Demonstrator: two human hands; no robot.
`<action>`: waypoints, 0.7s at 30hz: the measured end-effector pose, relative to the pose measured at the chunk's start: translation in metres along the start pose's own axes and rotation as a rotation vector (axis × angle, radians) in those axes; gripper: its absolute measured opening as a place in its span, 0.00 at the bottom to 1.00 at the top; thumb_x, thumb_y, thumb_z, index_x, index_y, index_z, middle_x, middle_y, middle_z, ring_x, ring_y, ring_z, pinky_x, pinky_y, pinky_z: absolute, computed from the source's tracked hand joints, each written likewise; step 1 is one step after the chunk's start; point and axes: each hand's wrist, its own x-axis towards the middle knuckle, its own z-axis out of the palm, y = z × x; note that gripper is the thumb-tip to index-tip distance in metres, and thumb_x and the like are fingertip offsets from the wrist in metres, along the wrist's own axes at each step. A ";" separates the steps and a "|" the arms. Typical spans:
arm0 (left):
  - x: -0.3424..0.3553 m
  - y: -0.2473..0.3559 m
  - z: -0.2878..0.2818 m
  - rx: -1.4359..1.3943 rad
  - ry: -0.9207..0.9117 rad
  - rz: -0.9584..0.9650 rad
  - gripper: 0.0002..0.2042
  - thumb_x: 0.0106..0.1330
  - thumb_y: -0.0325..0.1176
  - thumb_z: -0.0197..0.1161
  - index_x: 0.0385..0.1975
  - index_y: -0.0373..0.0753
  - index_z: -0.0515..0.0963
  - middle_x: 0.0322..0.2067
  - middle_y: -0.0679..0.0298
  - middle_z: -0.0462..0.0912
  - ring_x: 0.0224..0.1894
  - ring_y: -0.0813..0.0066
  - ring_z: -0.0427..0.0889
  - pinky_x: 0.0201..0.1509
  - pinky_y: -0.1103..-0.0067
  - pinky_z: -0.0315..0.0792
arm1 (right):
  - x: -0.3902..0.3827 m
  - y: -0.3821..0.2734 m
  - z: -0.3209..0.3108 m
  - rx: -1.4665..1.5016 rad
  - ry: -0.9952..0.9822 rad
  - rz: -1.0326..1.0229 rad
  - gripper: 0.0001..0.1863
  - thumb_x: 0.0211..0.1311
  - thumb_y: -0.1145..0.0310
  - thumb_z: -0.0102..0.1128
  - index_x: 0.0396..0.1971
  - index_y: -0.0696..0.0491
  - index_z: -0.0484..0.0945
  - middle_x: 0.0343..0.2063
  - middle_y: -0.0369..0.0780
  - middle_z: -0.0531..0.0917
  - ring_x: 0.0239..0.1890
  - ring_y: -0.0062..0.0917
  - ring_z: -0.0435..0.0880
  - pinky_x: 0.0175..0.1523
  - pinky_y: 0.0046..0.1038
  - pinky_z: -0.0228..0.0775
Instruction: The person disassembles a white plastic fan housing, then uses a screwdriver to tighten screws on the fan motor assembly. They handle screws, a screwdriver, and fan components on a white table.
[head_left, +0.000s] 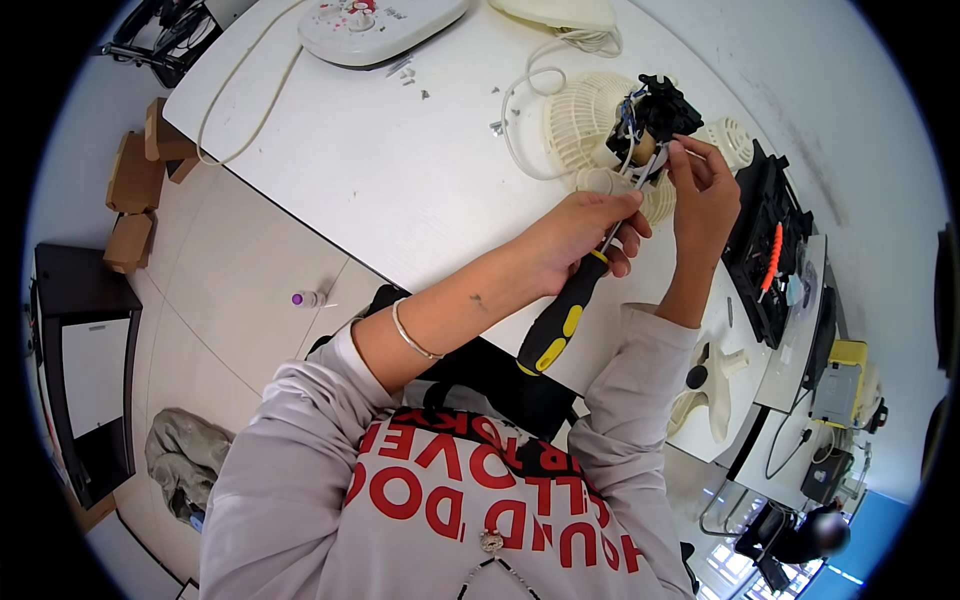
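My left hand (580, 232) grips a screwdriver (560, 320) with a black and yellow handle, its shaft pointing up into a black fan motor assembly (655, 112). My right hand (705, 190) pinches the right side of that motor with its fingertips. The motor sits over a cream fan grille (580, 120) lying on the white table (400, 170). A white cord (520, 100) loops from the grille toward the table's far side.
A white fan base (375, 28) stands at the far edge. A black tool tray (765, 250) with an orange-handled tool lies to the right, a cream fan blade (712, 390) near it. Cardboard boxes (135, 190), a small purple-capped bottle (305, 298) and a dark cabinet (80, 370) are on the floor at left.
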 end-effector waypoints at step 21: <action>0.002 -0.003 0.008 -0.100 -0.039 -0.050 0.17 0.73 0.46 0.50 0.31 0.38 0.73 0.16 0.72 0.71 0.15 0.80 0.69 0.16 0.86 0.62 | -0.048 0.005 -0.022 0.072 0.050 0.007 0.17 0.70 0.63 0.51 0.51 0.58 0.70 0.40 0.43 0.81 0.38 0.25 0.83 0.43 0.25 0.75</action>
